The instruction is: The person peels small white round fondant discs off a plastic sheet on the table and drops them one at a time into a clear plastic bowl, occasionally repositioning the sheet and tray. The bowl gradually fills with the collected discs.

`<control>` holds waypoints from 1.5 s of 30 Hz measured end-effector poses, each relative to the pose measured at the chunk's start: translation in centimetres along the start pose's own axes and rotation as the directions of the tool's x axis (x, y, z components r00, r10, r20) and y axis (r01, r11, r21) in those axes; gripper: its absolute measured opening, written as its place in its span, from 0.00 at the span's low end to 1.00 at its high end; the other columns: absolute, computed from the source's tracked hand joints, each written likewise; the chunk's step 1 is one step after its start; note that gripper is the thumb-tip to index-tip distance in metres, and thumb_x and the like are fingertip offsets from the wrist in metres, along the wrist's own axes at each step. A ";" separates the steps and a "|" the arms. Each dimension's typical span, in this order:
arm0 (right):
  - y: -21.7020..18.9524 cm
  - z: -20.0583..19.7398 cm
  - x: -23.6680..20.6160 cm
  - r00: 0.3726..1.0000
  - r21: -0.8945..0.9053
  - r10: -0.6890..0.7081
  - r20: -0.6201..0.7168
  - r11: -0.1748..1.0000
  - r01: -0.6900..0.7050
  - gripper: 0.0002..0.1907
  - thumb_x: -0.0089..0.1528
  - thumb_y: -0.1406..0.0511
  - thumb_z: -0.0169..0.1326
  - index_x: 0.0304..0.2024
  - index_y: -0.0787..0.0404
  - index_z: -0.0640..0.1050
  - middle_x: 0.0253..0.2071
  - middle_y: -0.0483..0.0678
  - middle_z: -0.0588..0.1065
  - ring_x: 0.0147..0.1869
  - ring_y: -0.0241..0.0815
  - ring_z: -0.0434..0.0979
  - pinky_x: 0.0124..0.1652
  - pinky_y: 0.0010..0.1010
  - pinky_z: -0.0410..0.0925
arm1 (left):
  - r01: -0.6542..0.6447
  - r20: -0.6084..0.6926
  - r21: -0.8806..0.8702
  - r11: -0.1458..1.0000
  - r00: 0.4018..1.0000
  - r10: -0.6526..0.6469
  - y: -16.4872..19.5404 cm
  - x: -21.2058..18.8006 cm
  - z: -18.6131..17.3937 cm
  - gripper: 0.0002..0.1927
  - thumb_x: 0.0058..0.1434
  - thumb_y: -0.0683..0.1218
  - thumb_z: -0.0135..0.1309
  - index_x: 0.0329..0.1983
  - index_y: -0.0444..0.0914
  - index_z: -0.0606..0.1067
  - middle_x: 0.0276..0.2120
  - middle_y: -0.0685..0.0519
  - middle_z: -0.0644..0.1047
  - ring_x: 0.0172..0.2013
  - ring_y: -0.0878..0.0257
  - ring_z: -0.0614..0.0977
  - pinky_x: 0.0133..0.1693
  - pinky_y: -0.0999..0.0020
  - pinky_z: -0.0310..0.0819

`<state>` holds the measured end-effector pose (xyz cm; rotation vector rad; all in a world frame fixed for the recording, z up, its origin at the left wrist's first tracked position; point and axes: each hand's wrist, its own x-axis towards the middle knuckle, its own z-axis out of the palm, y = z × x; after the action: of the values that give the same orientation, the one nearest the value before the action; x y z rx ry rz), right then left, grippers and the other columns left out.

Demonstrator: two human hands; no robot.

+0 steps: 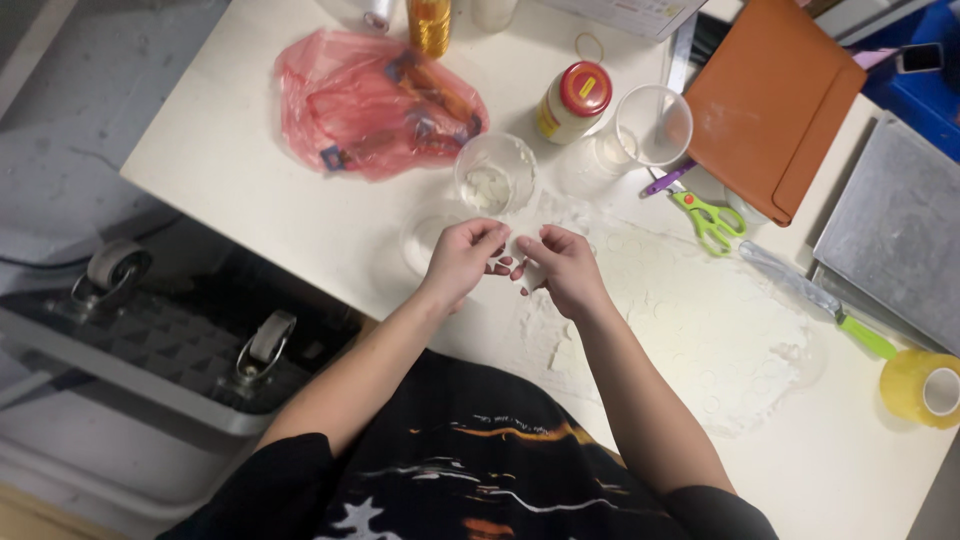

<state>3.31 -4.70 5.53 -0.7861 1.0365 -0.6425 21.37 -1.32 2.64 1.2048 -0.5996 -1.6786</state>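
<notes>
Pinching: left hand (463,258) and right hand (562,268) both grip a small white dough disc (517,248) – held between them (equally near)
Beyond: clear plastic cup (494,176) – just past the fingertips

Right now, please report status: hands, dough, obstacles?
Left hand and right hand pinch small dough piece. Clear cup just beyond. Rolled dough sheet at right.

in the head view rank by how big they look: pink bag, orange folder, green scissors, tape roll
1. pink bag and orange folder: look about alike, so no ranking between them.
2. tape roll and green scissors: close in size, with the tape cut off by the frame edge, so unsure.
</notes>
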 end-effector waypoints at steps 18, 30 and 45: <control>-2.2 -1.2 8.6 0.998 0.178 0.061 0.020 0.982 -0.064 0.08 0.67 0.67 0.56 0.44 0.67 0.78 0.37 0.48 0.77 0.35 0.39 0.80 0.25 0.31 0.72 | -0.022 -0.037 0.037 0.999 0.999 0.024 4.3 9.3 -1.5 0.14 0.68 0.45 0.54 0.54 0.35 0.71 0.37 0.52 0.78 0.35 0.68 0.80 0.32 0.68 0.82; -1.4 -1.1 9.2 0.999 0.198 0.051 0.012 0.979 -0.053 0.09 0.66 0.67 0.58 0.46 0.67 0.77 0.37 0.49 0.78 0.34 0.40 0.81 0.24 0.31 0.71 | -0.544 0.124 0.622 0.564 0.779 0.614 5.2 6.5 -2.5 0.14 0.67 0.46 0.60 0.53 0.37 0.78 0.56 0.49 0.73 0.51 0.58 0.79 0.49 0.63 0.77; -1.8 0.1 9.6 0.997 0.097 0.072 -0.010 0.993 -0.071 0.14 0.66 0.62 0.58 0.48 0.67 0.78 0.40 0.48 0.78 0.32 0.37 0.79 0.23 0.29 0.71 | -0.359 -0.030 0.611 0.706 0.880 0.474 4.4 2.2 -7.8 0.08 0.63 0.46 0.62 0.41 0.37 0.80 0.57 0.50 0.76 0.54 0.57 0.79 0.51 0.64 0.74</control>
<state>6.86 -13.16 2.25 -0.6583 1.0339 -0.6326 30.11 -4.13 2.14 1.4951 -1.2429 -0.9875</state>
